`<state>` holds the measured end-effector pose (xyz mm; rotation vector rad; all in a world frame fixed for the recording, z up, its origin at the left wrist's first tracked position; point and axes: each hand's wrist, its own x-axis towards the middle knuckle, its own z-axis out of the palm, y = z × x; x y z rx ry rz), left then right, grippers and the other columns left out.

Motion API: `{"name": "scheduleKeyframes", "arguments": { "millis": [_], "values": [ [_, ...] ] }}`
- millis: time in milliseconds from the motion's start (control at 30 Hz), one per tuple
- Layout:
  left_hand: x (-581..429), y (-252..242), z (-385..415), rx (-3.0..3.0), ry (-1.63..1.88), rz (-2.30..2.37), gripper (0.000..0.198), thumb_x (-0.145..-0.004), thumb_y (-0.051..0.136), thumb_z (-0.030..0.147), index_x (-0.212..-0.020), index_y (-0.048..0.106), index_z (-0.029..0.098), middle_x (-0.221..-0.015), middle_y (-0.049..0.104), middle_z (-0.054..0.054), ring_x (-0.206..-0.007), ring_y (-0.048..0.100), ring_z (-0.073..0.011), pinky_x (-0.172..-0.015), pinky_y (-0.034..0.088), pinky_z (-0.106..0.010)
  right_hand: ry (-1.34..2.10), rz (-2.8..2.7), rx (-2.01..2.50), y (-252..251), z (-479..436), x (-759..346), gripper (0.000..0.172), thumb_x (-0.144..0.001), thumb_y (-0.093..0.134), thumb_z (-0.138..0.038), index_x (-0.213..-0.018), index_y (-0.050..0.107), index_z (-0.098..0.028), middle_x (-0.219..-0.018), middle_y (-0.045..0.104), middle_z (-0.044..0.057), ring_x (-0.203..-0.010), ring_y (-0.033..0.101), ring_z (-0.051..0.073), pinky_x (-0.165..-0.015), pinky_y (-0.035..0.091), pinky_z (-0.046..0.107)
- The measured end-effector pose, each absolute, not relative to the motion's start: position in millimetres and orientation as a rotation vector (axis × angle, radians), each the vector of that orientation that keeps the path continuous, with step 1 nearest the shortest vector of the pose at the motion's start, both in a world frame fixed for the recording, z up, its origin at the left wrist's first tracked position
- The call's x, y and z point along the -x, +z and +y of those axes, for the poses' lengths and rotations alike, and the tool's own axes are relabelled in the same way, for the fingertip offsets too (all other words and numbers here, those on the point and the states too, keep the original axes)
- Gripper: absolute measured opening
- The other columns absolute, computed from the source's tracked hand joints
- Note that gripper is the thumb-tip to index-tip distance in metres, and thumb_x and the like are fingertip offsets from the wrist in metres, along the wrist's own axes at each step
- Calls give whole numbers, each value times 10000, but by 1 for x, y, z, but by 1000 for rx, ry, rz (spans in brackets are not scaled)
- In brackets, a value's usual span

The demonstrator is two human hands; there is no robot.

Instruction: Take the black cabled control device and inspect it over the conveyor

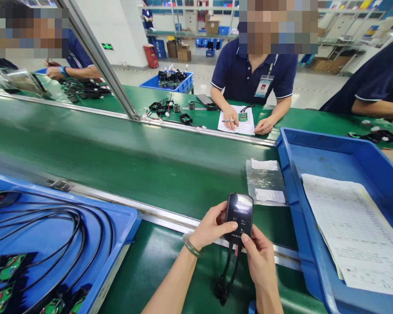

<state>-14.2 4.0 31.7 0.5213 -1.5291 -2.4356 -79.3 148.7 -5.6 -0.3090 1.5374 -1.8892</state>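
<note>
A glossy black device [238,216] with a rounded rectangular face is held upright over the near edge of the green belt. My left hand [210,227] grips its left side with the thumb laid across the front. My right hand [261,257] holds its lower right corner, thumb on the face. Two black cables [227,277] hang from the device's bottom down between my wrists. A green bangle sits on my left wrist.
A blue bin [94,244] of black cables and green circuit boards lies at lower left. Another blue bin [293,183] at right holds a printed sheet. Clear plastic bags [265,181] lie on the green conveyor belt [134,161]. A person across the belt rests both hands on paper [237,124].
</note>
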Motion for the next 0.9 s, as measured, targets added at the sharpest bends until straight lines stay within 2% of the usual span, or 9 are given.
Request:
{"name": "scheduleKeyframes", "arguments": {
  "millis": [67,133,233,500,900],
  "values": [
    [14,31,4,-481,-2435,-1576,485,-722,745,310,-1158,605,148,-964,640,-56,-816,573,-159,-729,477,-238,-1909,1574,315,-6,148,79,323,-781,703,-353,-1085,677,-248,-945,706,47,-663,581,153,-510,498,231],
    [15,31,5,-464,-2421,-1616,449,-728,733,292,-1131,605,139,-946,631,-55,-796,567,-152,-720,476,-237,-1923,1621,339,-5,148,78,343,-791,688,-361,-1113,662,-247,-1011,707,55,-767,622,177,-643,533,261],
    [16,31,6,-465,-2409,-1641,434,-711,740,288,-1094,607,132,-893,618,-43,-759,551,-143,-692,468,-229,-1927,1694,399,-2,147,77,354,-806,662,-374,-1126,647,-223,-1014,710,67,-868,641,210,-788,531,313],
    [15,36,7,-467,-2408,-1674,443,-686,745,294,-1076,612,131,-830,593,-28,-686,504,-121,-623,436,-206,-1914,1774,503,1,146,75,273,-829,629,-356,-1059,619,-208,-897,694,47,-772,643,192,-667,525,267],
    [13,33,7,-379,-2398,-1737,454,-723,724,304,-1127,585,149,-837,570,-28,-671,475,-116,-626,425,-212,-1968,1752,554,5,147,76,209,-825,619,-361,-994,641,-241,-812,665,0,-733,594,162,-645,485,235]
  ]
}}
